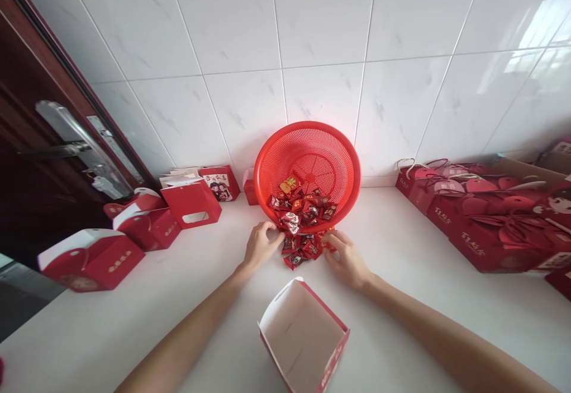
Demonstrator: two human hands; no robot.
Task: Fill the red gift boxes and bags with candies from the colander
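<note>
A red mesh basket [307, 134] leans on its side against the wall, its mouth towards me. Wrapped candies [307, 206] in red and dark wrappers lie inside its lower part, and more candies [298, 256] have spilled onto the table in front. My left hand [261, 247] is at the left of the spilled pile by the rim, thumb and fingers curled together; what they grip is hidden. On the pile's right side my right hand [348, 259] pinches at a red wrapped candy [329, 235]. Nearer me stands an open red box [294, 339] with a white inside, nothing in it.
Several red gift boxes [96, 262] stand at the left, beside a red bag [194, 203] and a printed card box [223, 184]. Rows of closed red boxes with handles [468, 220] fill the right side. A dark door [40, 125] is at far left; a tiled wall [321, 36] rises behind.
</note>
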